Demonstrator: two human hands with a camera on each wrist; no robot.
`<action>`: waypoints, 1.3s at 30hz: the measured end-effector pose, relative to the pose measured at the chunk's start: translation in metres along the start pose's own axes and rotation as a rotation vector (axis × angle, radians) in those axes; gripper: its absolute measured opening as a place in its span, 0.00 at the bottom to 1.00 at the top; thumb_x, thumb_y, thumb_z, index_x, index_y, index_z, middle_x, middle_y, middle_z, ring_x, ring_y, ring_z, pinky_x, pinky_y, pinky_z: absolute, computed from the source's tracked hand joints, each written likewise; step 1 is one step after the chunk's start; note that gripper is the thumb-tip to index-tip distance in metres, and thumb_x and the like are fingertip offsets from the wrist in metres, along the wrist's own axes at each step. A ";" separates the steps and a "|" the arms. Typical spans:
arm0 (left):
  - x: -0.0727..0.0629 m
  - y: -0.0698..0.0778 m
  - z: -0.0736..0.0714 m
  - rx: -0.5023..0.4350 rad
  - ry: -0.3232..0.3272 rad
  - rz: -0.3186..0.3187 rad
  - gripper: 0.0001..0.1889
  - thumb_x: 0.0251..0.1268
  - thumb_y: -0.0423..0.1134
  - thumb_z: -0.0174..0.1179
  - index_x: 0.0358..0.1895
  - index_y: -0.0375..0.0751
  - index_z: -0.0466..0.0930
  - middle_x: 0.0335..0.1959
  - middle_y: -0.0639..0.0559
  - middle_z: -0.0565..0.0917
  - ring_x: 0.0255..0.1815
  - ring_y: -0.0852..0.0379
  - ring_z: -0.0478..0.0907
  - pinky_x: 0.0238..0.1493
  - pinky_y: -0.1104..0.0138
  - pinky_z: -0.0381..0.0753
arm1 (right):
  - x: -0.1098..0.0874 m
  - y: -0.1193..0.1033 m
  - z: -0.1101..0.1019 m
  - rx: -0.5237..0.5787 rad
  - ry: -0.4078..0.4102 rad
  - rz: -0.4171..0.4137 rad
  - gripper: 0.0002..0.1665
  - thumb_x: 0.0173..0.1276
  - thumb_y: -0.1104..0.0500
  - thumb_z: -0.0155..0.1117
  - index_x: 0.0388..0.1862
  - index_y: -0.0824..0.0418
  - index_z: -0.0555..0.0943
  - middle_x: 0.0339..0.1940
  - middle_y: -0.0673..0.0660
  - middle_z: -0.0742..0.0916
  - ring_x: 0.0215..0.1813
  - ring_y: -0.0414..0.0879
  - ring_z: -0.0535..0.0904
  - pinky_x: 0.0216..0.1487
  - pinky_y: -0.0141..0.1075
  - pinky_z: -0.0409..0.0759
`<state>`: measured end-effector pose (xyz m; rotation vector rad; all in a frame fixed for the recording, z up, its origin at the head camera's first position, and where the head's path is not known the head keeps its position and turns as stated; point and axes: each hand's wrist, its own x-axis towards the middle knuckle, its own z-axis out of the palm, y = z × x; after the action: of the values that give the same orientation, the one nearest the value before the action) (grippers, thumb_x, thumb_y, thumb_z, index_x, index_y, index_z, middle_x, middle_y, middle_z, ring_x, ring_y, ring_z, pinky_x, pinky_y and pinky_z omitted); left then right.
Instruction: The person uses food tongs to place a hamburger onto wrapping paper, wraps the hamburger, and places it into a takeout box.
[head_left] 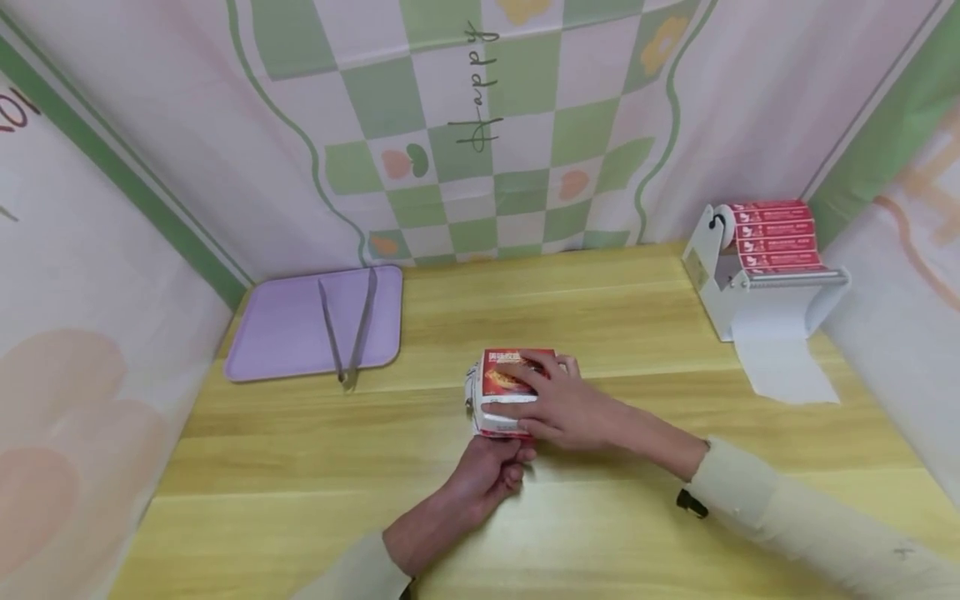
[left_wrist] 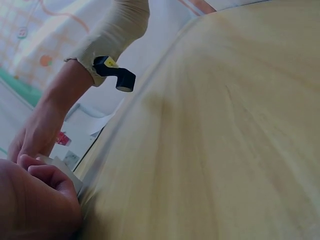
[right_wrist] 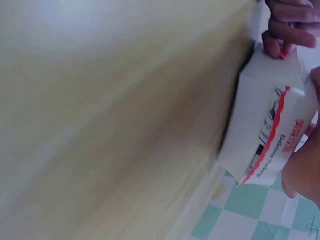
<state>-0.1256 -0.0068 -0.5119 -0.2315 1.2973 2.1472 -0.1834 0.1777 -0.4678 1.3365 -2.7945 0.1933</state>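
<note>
A small red-and-white burger box (head_left: 491, 423) with a food picture on its lid sits on the wooden table. From the right, my right hand (head_left: 573, 408) grips it, fingers spread over the lid and thumb toward the near side. My left hand (head_left: 483, 477) holds the near lower edge with curled fingers. In the right wrist view, the left fingers (right_wrist: 295, 30) close on one corner of the box (right_wrist: 260, 115), where a bit of orange-red shows between them. The left wrist view has the curled left hand (left_wrist: 42, 200) beside the white box corner (left_wrist: 65, 170).
A purple tray (head_left: 281, 333) with metal tongs (head_left: 360, 333) lying across it is at the back left. At the back right stands a white dispenser (head_left: 708, 275) with a roll of red labels (head_left: 776, 237), its white backing strip (head_left: 780, 367) trailing onto the table. A printed curtain (head_left: 525, 167) hangs behind.
</note>
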 end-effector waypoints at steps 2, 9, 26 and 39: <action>0.001 0.001 -0.001 0.003 0.005 0.002 0.10 0.76 0.32 0.46 0.54 0.39 0.72 0.26 0.55 0.81 0.19 0.67 0.64 0.20 0.77 0.63 | 0.004 0.000 -0.003 0.008 0.013 -0.006 0.27 0.77 0.41 0.49 0.71 0.19 0.61 0.79 0.53 0.65 0.74 0.57 0.57 0.57 0.53 0.60; 0.001 0.003 -0.003 0.015 0.005 -0.004 0.09 0.74 0.28 0.45 0.50 0.39 0.72 0.25 0.56 0.82 0.18 0.68 0.64 0.20 0.77 0.63 | 0.015 -0.002 -0.002 -0.024 -0.002 -0.046 0.27 0.80 0.40 0.43 0.74 0.23 0.60 0.80 0.55 0.63 0.79 0.61 0.53 0.66 0.63 0.58; -0.002 0.010 -0.004 -0.052 -0.022 -0.048 0.16 0.75 0.29 0.41 0.59 0.35 0.72 0.29 0.53 0.86 0.20 0.67 0.65 0.24 0.77 0.63 | 0.012 -0.009 0.003 -0.145 -0.025 -0.049 0.28 0.81 0.39 0.38 0.77 0.24 0.55 0.82 0.55 0.59 0.80 0.68 0.52 0.65 0.72 0.60; 0.000 0.005 -0.004 0.124 0.036 -0.032 0.14 0.77 0.32 0.47 0.53 0.25 0.77 0.25 0.55 0.86 0.18 0.69 0.71 0.19 0.78 0.67 | 0.017 -0.001 -0.001 -0.018 -0.086 0.003 0.29 0.80 0.44 0.45 0.75 0.20 0.55 0.82 0.51 0.59 0.81 0.60 0.49 0.63 0.63 0.59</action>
<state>-0.1288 -0.0120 -0.5102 -0.2394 1.4326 2.0358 -0.1938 0.1641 -0.4656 1.3687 -2.8608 0.1132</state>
